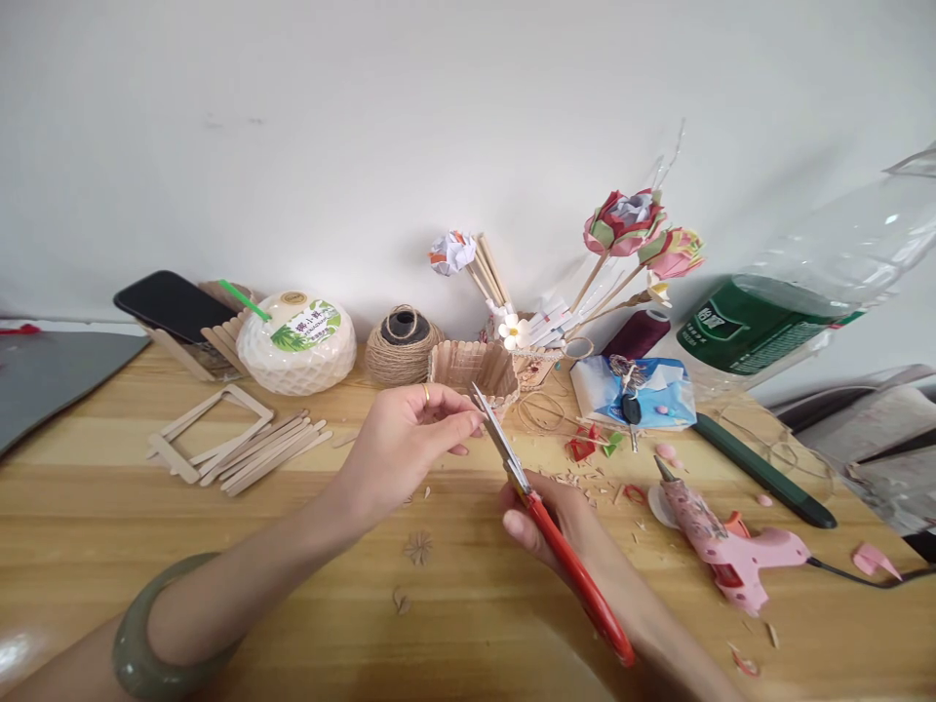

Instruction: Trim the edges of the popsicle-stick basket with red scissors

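Observation:
My left hand [420, 429] has thumb and fingertips pressed together in a pinch; whatever is between them is too small to make out. In my right hand [552, 522] are scissors [537, 507] with red handles, their blade tips pointing up and away beside my left fingertips. The blades look nearly closed. Just behind the hands stands a small box made of craft sticks [472, 366], partly hidden by my left hand. Below my hands, a small brown flower-shaped piece [419, 548] and a curled scrap [401, 600] lie on the wooden table [307, 604].
Craft sticks [274, 453] and a stick frame [219, 429] lie left. Behind are a wrapped white coconut [296, 346], a twine ball [402, 351] and paper flowers [625, 224]. A pink glue gun [731, 546], green cutter [764, 468] and large bottle [767, 312] are right.

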Action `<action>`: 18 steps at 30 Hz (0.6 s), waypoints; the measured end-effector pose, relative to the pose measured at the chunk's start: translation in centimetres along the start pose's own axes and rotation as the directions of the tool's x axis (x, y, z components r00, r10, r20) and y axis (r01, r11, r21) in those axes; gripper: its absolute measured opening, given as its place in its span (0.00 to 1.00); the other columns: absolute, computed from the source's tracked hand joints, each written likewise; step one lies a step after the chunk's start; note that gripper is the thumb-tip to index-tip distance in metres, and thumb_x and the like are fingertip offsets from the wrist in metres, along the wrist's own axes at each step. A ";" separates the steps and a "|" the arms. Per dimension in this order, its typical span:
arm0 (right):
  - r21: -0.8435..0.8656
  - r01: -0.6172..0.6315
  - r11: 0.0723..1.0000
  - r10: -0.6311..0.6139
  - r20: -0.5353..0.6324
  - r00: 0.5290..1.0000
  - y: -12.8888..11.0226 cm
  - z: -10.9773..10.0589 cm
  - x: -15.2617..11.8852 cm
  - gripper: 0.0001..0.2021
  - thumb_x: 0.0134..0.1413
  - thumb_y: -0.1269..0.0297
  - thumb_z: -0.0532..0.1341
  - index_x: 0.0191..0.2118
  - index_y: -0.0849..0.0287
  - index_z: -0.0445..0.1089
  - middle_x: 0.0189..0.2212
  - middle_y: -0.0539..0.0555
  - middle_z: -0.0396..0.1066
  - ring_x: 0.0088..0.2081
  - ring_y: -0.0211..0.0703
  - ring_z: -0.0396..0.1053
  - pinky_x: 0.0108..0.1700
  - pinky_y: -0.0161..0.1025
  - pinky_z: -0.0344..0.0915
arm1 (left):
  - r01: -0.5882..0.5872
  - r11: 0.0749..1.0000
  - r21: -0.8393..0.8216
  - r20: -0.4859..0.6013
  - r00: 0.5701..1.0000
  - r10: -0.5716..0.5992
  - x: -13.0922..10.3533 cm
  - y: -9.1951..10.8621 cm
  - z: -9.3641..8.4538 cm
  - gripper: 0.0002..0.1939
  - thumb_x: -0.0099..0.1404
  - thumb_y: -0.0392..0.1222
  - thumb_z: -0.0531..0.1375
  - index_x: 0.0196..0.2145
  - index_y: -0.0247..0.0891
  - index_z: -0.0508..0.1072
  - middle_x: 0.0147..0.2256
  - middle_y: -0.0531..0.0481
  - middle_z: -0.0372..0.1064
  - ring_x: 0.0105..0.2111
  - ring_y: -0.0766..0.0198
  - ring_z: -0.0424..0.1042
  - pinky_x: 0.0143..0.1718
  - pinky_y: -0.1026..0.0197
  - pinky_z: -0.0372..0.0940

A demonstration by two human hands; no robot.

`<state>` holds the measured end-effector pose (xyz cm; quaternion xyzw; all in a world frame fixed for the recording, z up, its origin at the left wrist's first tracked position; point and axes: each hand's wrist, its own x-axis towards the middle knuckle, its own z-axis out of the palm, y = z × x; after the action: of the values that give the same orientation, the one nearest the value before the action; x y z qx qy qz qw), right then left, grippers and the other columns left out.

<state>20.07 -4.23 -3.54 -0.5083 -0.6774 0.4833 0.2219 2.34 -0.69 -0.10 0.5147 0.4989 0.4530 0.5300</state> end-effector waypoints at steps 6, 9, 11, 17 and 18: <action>0.005 0.016 1.000 -0.016 0.029 0.999 -0.3 -0.2 -0.1 0.27 0.47 0.35 0.50 0.27 0.60 0.57 0.24 0.48 0.54 0.27 0.38 0.51 0.28 0.35 0.50 | -0.011 1.000 0.009 0.021 1.000 0.011 -0.2 0.1 0.0 0.03 0.53 0.37 0.60 0.24 0.36 0.72 0.24 0.54 0.71 0.25 0.69 0.68 0.28 0.66 0.64; 0.004 0.021 1.000 -0.021 0.041 0.999 -0.3 -0.2 0.0 0.27 0.46 0.34 0.49 0.26 0.59 0.55 0.24 0.47 0.53 0.26 0.37 0.50 0.28 0.35 0.49 | -0.021 1.000 0.015 0.032 0.999 0.020 -0.1 0.2 0.0 0.03 0.53 0.37 0.60 0.24 0.36 0.72 0.24 0.54 0.71 0.25 0.69 0.68 0.28 0.67 0.64; 0.011 0.021 1.000 -0.021 0.047 0.999 -0.2 -0.2 0.0 0.27 0.47 0.35 0.49 0.25 0.58 0.53 0.23 0.46 0.51 0.26 0.37 0.48 0.27 0.34 0.47 | -0.027 0.999 0.021 0.039 0.999 0.026 -0.1 0.1 0.0 0.03 0.54 0.37 0.60 0.24 0.36 0.72 0.24 0.54 0.70 0.25 0.69 0.68 0.28 0.67 0.63; 0.014 0.001 1.000 -0.001 0.022 1.000 0.0 -0.1 0.1 0.26 0.47 0.35 0.50 0.24 0.57 0.51 0.22 0.45 0.46 0.25 0.35 0.44 0.25 0.33 0.44 | -0.020 1.000 0.016 0.047 0.999 0.019 -0.1 0.0 0.0 0.03 0.53 0.38 0.60 0.25 0.35 0.72 0.25 0.53 0.71 0.25 0.68 0.68 0.28 0.66 0.64; 0.008 -0.001 1.000 0.001 0.020 1.000 0.0 -0.1 0.0 0.26 0.47 0.35 0.50 0.24 0.57 0.51 0.22 0.45 0.46 0.25 0.35 0.44 0.25 0.33 0.44 | -0.019 1.000 0.015 0.047 0.999 0.019 0.0 0.0 0.0 0.04 0.53 0.38 0.60 0.25 0.36 0.72 0.25 0.53 0.71 0.25 0.68 0.68 0.29 0.66 0.64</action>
<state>20.16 -4.16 -3.53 -0.5030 -0.6774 0.4910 0.2169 2.29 -0.73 -0.14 0.5339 0.4848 0.4422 0.5333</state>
